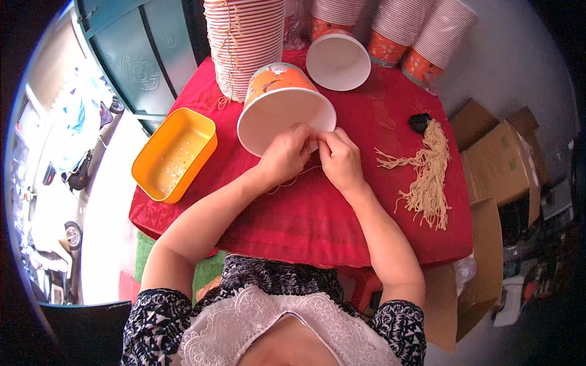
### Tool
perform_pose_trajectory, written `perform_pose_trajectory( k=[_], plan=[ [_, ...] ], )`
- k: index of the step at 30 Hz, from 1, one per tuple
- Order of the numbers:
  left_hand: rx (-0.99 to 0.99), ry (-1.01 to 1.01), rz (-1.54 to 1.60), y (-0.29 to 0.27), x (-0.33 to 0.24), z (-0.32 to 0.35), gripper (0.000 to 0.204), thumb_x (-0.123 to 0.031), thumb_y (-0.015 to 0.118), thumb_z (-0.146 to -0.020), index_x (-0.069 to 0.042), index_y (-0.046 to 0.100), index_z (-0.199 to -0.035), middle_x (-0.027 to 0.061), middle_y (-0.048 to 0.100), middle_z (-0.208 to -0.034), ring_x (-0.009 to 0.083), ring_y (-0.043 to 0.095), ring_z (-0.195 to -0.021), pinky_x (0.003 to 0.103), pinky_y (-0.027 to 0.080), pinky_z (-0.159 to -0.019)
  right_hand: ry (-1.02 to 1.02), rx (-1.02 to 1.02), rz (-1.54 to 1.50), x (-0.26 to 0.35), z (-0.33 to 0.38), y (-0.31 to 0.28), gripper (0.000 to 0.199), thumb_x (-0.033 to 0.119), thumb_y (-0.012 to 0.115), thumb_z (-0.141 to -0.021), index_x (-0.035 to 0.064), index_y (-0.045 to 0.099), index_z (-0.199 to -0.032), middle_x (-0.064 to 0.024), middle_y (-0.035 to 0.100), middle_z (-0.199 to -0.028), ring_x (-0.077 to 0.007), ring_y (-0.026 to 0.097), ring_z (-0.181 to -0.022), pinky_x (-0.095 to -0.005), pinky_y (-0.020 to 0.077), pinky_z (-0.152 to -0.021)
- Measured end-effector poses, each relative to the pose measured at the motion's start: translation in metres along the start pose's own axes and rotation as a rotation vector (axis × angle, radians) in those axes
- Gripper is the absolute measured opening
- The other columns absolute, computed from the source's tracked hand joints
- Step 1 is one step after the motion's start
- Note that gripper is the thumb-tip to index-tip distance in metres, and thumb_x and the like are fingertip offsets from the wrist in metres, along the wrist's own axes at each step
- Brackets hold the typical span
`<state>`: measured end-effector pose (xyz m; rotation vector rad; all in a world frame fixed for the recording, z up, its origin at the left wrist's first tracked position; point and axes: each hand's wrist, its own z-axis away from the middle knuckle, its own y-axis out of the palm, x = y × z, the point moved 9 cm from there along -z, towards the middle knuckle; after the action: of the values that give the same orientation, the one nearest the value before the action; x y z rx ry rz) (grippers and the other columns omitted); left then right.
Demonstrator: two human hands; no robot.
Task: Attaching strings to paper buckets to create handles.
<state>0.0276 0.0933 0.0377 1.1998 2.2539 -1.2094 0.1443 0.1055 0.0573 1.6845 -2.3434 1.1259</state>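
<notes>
An orange-printed paper bucket (274, 113) lies tilted on its side, its white open mouth facing me. At the lower right of its rim, my left hand (285, 152) and my right hand (340, 160) meet with fingers pinched together. A thin beige string (297, 178) trails below them onto the red cloth. Both hands appear to pinch this string against the rim, though the fingertips cover the exact spot. To the right lies a bundle of beige strings (430, 174), with a black tie at its top.
The red-covered table (390, 235) carries a yellow tub (177, 155) with small white bits inside. Behind stand a tall stack of buckets (244, 49) with strings hanging down it, a single bucket (337, 62) and more stacks (400, 30). Cardboard boxes (497, 161) are at right.
</notes>
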Motion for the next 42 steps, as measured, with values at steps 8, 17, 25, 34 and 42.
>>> perform_pose_trajectory(
  k=[8, 17, 25, 34, 42],
  plan=[
    [0.027, 0.048, -0.204, 0.001, -0.013, 0.004, 0.014, -0.011, 0.061, -0.088, -0.001, 0.054, -0.094, 0.0226, 0.061, -0.088, 0.0431, 0.062, -0.081, 0.05, 0.05, -0.068, -0.002, -0.011, 0.0, -0.001, 0.003, -0.001, 0.016, -0.001, 0.061, -0.081, 0.0, 0.066, -0.095, -0.0181, 0.061, -0.084, -0.0386, 0.062, -0.075, -0.0452, 0.0524, -0.066],
    [0.07, 0.113, -0.293, 0.009, -0.004, 0.01, 0.017, -0.012, 0.059, -0.088, -0.001, 0.047, -0.093, 0.0233, 0.062, -0.081, 0.0438, 0.063, -0.071, 0.05, 0.051, -0.059, 0.06, 0.04, -0.027, -0.01, 0.007, 0.003, 0.02, -0.006, 0.056, -0.084, -0.0029, 0.065, -0.102, -0.0198, 0.062, -0.089, -0.0368, 0.064, -0.08, -0.041, 0.053, -0.069],
    [0.063, 0.186, -0.262, 0.006, -0.02, 0.009, 0.016, -0.006, 0.059, -0.082, -0.002, 0.055, -0.097, 0.0177, 0.061, -0.081, 0.0366, 0.063, -0.073, 0.045, 0.052, -0.062, 0.081, 0.141, -0.12, -0.015, 0.011, 0.012, 0.028, -0.006, 0.051, -0.085, -0.0038, 0.062, -0.11, -0.0242, 0.059, -0.101, -0.0419, 0.061, -0.094, -0.0451, 0.052, -0.081],
    [0.065, 0.125, -0.287, 0.007, -0.011, 0.011, 0.01, -0.007, 0.06, -0.082, -0.004, 0.057, -0.092, 0.0166, 0.063, -0.079, 0.0373, 0.065, -0.072, 0.046, 0.052, -0.06, 0.145, 0.206, -0.084, -0.02, 0.012, 0.015, 0.016, -0.004, 0.06, -0.082, -0.0014, 0.062, -0.098, -0.022, 0.062, -0.096, -0.0383, 0.063, -0.09, -0.0436, 0.0513, -0.075],
    [0.015, -0.087, 0.04, -0.009, 0.006, 0.01, 0.005, -0.006, 0.062, -0.083, -0.001, 0.062, -0.085, 0.0181, 0.066, -0.081, 0.0366, 0.065, -0.077, 0.043, 0.051, -0.068, 0.128, 0.21, -0.177, -0.016, 0.01, 0.013, 0.009, -0.002, 0.062, -0.081, -0.0015, 0.059, -0.09, -0.0187, 0.063, -0.088, -0.0365, 0.063, -0.082, -0.0403, 0.0503, -0.069]
  ],
)
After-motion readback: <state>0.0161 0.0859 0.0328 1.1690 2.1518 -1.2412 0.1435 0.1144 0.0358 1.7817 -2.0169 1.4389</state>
